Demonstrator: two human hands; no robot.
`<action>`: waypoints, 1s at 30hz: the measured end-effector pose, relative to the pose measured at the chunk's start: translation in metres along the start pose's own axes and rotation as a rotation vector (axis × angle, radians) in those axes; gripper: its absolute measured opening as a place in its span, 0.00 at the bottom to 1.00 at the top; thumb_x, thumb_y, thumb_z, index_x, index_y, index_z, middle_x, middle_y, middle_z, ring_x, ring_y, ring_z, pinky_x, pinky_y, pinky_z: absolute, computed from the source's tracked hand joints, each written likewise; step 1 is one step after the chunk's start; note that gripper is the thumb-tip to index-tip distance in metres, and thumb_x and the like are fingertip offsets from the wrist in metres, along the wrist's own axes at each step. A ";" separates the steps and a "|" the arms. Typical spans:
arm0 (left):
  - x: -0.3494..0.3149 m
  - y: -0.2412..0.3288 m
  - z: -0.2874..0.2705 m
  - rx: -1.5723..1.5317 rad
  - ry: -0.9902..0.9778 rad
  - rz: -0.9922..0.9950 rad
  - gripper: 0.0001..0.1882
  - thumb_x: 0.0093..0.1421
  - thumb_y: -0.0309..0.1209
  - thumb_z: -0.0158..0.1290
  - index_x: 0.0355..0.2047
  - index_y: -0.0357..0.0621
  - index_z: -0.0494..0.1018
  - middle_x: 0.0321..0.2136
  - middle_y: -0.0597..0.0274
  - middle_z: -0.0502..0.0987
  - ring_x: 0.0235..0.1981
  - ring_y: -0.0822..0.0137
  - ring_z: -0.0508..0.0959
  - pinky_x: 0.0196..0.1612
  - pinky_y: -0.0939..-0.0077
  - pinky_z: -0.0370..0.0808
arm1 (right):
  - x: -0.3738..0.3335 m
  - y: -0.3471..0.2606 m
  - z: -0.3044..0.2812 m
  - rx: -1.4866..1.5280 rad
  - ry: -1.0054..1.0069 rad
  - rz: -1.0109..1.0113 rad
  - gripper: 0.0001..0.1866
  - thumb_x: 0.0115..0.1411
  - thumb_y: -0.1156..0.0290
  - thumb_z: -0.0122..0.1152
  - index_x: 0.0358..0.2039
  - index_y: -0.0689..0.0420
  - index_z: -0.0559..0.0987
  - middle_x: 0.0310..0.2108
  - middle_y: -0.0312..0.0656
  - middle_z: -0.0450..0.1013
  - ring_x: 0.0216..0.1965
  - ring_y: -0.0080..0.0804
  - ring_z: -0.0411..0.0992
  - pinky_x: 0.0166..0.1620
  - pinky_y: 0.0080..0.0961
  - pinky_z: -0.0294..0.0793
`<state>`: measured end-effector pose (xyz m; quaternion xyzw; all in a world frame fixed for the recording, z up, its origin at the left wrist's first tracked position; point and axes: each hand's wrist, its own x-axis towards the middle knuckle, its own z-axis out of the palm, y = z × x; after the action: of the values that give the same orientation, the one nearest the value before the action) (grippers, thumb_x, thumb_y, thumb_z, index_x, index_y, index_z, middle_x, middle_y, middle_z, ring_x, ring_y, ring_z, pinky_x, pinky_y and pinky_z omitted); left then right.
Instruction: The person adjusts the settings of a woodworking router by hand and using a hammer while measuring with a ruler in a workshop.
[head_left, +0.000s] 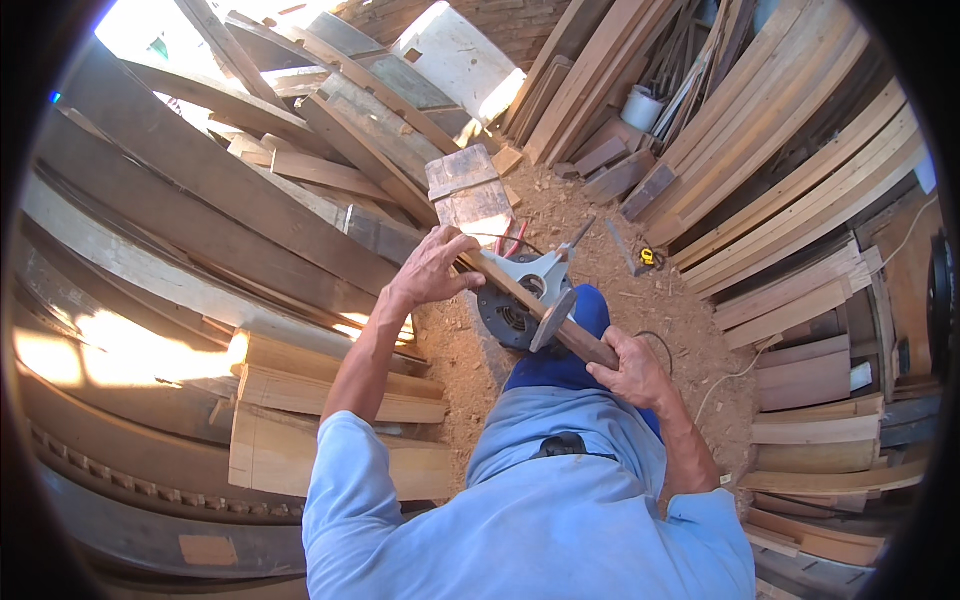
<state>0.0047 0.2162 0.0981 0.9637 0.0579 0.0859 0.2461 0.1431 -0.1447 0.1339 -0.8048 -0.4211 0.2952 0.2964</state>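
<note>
A long narrow strip of wood [516, 290] slants across in front of my lap. My left hand [436, 268] is closed around its far left end, with the fingers over the top. My right hand [637, 370] grips the near right end, which looks darker. Between my hands the strip lies against a machine with a pale grey metal bracket [543, 272] and a dark round slotted body [503, 316]. A grey disc-like part [553, 320] stands up beside the wood. Whether it touches the strip, I cannot tell.
Stacked boards [340, 400] line the left side, and leaning planks [740, 140] fill the right. Sawdust covers the floor [700, 340]. Past the machine are a worn wooden board [470, 190], red-handled pliers [516, 240], a yellow tape measure [650, 258] and a white bucket [641, 108]. A cord [725, 380] trails at right.
</note>
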 end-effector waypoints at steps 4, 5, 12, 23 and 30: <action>0.013 -0.016 -0.005 -0.018 -0.141 0.033 0.31 0.48 0.48 0.71 0.45 0.44 0.75 0.42 0.48 0.79 0.46 0.45 0.79 0.48 0.57 0.76 | -0.007 -0.016 0.001 -0.085 0.044 -0.056 0.15 0.55 0.65 0.71 0.37 0.58 0.75 0.28 0.53 0.77 0.32 0.57 0.77 0.36 0.47 0.74; 0.012 -0.013 -0.009 -0.029 -0.169 0.025 0.31 0.48 0.48 0.71 0.46 0.44 0.75 0.40 0.47 0.80 0.45 0.45 0.80 0.47 0.57 0.76 | -0.011 -0.019 0.000 -0.106 0.065 -0.080 0.15 0.55 0.65 0.70 0.37 0.58 0.75 0.29 0.53 0.77 0.33 0.57 0.77 0.37 0.47 0.75; -0.021 -0.015 -0.011 0.018 -0.172 0.022 0.32 0.45 0.46 0.72 0.48 0.44 0.80 0.41 0.49 0.83 0.48 0.47 0.81 0.53 0.58 0.76 | -0.050 -0.050 -0.003 -0.226 -0.041 -0.193 0.16 0.59 0.65 0.67 0.45 0.55 0.76 0.35 0.49 0.77 0.37 0.54 0.78 0.39 0.47 0.77; -0.028 -0.011 -0.002 0.042 -0.038 0.050 0.29 0.49 0.51 0.69 0.46 0.44 0.81 0.40 0.54 0.83 0.45 0.51 0.80 0.50 0.58 0.75 | -0.045 -0.045 0.045 -0.213 -0.166 -0.170 0.22 0.61 0.72 0.61 0.55 0.57 0.68 0.40 0.54 0.76 0.42 0.56 0.76 0.43 0.49 0.75; -0.028 -0.015 0.002 0.029 -0.030 0.068 0.30 0.48 0.51 0.69 0.46 0.45 0.81 0.39 0.54 0.83 0.45 0.51 0.80 0.49 0.58 0.76 | -0.039 -0.053 0.042 -0.255 -0.074 -0.118 0.20 0.61 0.72 0.62 0.53 0.57 0.71 0.34 0.52 0.76 0.37 0.56 0.77 0.39 0.49 0.76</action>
<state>-0.0240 0.2245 0.0854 0.9698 0.0226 0.0790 0.2299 0.0676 -0.1436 0.1534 -0.7984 -0.5124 0.2508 0.1926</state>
